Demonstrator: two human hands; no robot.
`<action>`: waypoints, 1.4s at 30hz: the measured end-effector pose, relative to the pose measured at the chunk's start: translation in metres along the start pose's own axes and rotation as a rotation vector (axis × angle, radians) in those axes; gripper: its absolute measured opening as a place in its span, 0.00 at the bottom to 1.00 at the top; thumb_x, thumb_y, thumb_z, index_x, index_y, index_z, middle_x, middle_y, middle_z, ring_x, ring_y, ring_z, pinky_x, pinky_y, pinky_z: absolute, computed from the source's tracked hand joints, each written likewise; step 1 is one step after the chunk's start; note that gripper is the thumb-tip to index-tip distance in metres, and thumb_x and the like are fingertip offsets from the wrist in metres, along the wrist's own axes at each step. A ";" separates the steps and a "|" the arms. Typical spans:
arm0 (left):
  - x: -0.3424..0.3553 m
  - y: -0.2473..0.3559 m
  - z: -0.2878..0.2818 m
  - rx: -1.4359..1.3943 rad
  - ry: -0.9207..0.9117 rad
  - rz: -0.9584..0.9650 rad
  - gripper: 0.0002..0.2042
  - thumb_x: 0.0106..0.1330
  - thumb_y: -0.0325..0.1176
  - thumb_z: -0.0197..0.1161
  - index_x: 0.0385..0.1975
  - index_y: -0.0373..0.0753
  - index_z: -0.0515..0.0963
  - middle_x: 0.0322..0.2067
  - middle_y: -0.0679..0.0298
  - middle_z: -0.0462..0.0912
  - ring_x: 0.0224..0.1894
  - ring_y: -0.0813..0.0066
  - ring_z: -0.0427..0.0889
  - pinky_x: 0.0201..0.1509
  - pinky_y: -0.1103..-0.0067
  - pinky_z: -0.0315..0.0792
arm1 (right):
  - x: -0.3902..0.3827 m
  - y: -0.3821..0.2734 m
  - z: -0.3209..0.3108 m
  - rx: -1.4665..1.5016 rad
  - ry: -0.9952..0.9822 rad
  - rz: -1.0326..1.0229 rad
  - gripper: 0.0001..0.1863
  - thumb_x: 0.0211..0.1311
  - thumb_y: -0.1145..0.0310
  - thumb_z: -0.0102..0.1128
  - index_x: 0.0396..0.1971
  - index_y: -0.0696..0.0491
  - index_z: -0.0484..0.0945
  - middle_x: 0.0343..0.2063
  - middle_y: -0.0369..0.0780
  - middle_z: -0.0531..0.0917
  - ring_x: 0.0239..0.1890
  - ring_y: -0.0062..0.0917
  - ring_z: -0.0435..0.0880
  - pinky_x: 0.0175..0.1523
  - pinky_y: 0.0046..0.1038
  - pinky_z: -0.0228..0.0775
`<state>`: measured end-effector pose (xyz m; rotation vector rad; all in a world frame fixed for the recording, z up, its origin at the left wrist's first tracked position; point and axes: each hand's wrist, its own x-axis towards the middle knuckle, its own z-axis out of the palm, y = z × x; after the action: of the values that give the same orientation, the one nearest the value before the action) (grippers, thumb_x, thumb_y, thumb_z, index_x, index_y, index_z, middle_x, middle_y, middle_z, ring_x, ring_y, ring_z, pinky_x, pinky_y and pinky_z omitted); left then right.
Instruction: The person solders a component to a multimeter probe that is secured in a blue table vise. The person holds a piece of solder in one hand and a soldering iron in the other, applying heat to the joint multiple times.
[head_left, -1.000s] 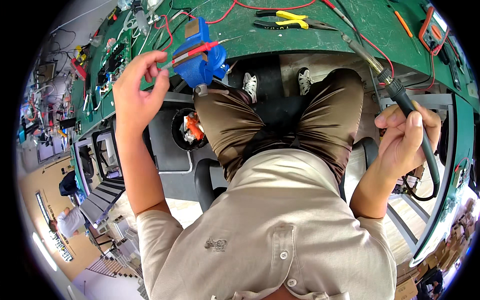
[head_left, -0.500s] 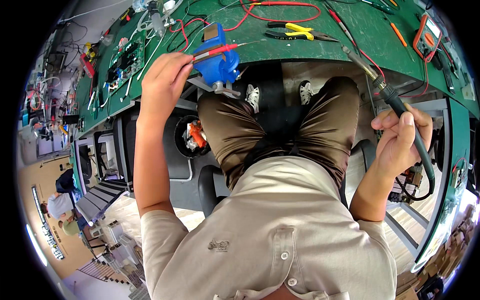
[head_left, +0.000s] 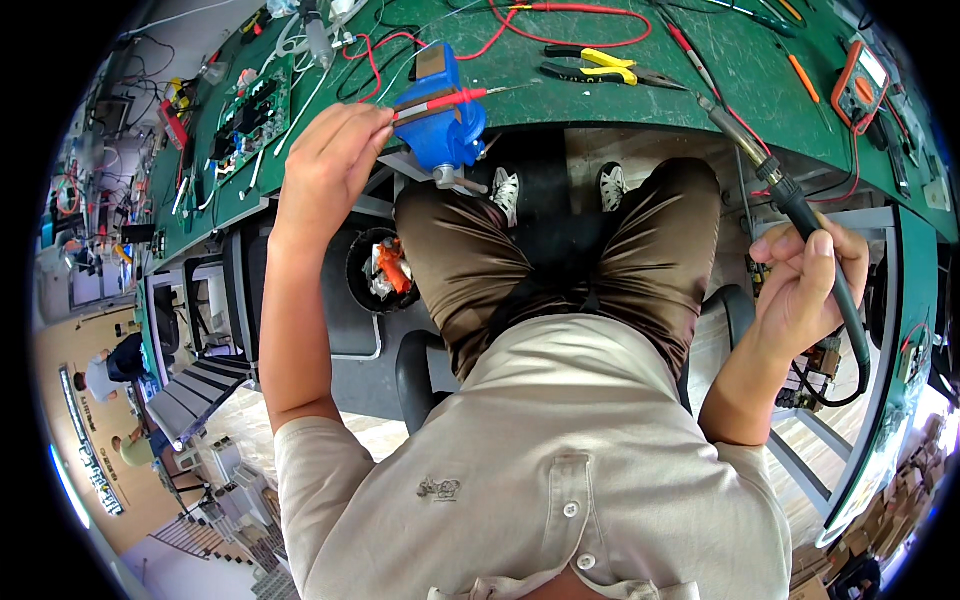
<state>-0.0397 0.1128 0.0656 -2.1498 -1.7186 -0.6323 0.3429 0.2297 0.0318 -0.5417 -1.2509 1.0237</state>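
A red test probe (head_left: 470, 96) with a thin metal tip lies across the jaws of a small blue bench vise (head_left: 436, 136) at the bench's near edge. My left hand (head_left: 332, 158) is closed in a pinch at the probe's rear end, left of the vise; its fingertips partly hide that end. In my right hand (head_left: 808, 275) is a soldering iron (head_left: 795, 205), gripped by its black handle over the bench's right front edge. Its metal tip points up and left, close to the jaws of yellow-and-black pliers (head_left: 605, 68) lying on the green bench.
An orange multimeter (head_left: 858, 85) and an orange-handled screwdriver (head_left: 803, 78) lie at the far right. Another red probe (head_left: 690, 50) and loops of red cable (head_left: 590, 8) are at the back. A circuit board (head_left: 250, 125) sits left; a waste bin (head_left: 375, 285) stands below the bench.
The whole view has shifted slightly, with the bench items a little further right. Both hands keep their grips, and the probe still lies across the vise.
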 end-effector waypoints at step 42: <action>0.021 -0.002 0.009 -0.693 0.246 -0.379 0.05 0.55 0.18 0.64 0.30 0.32 0.76 0.19 0.67 0.71 0.19 0.83 0.64 0.23 0.83 0.58 | 0.021 0.006 0.077 -0.143 -0.308 0.042 0.19 0.67 0.60 0.61 0.43 0.59 0.68 0.16 0.42 0.79 0.16 0.25 0.80 0.21 0.26 0.76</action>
<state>-0.0369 0.1357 0.0688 -1.9987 -1.9683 -1.7310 0.2675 0.2365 0.0592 -0.5352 -1.5998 1.0862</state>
